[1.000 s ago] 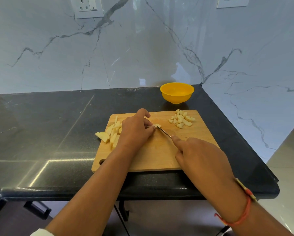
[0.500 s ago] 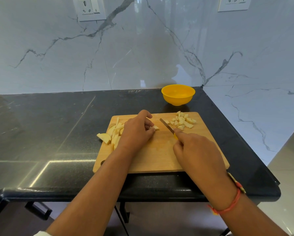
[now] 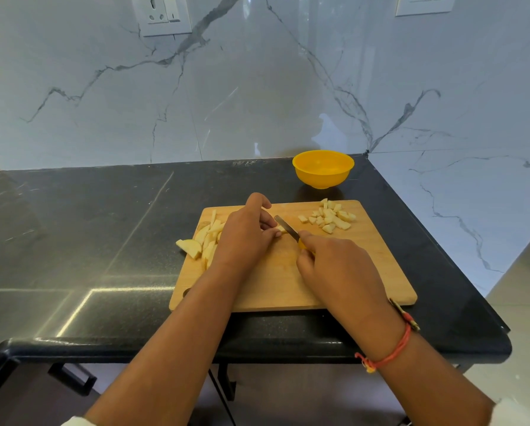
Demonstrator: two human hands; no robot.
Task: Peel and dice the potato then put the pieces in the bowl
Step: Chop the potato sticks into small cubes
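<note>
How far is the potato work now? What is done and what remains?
Done: peeling, it seems; a pile of dice lies on the board. In hand: the left hand holds a strip, the right hand cuts it with the knife. Left: more strips to dice; the bowl looks empty.

one bowl (image 3: pixel 323 169), one knife (image 3: pixel 286 228), perhaps fifteen dice (image 3: pixel 331 216)

We have strips (image 3: pixel 207 241) and dice (image 3: pixel 331 216), bowl (image 3: pixel 323 169) empty
Pale peeled strips crowd the board's (image 3: pixel 273 281) left edge; dice heap far right; yellow bowl stands just behind.
</note>
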